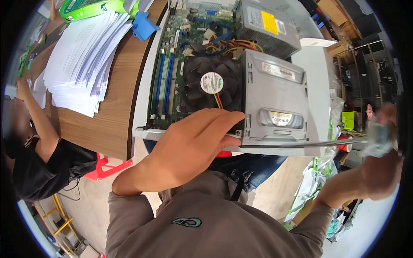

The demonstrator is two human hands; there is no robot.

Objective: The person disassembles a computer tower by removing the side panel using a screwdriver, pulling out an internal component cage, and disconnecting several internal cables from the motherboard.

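Observation:
An opened desktop computer case (144,132) lies before me, its green motherboard (177,47) and round black cooling fan (195,77) exposed. My left hand (185,148) reaches over the near edge, fingers and thumb pinched at the front corner of the silver drive cage (275,99). Out to the right, my right hand (380,167) is smeared by motion and closed round the clear handle of a screwdriver (331,142). Its long metal shaft points left along the case's near edge; I cannot tell whether the tip touches. Behind the cage sits the power supply (251,26), with coloured wires beside it.
Left of the case, a wooden table (116,124) bears a thick paper stack (81,60), a blue plastic piece (145,26) and a green package (86,10). Another person (47,163) sits at far left near a red stool (105,167). Cluttered shelves (361,56) stand right.

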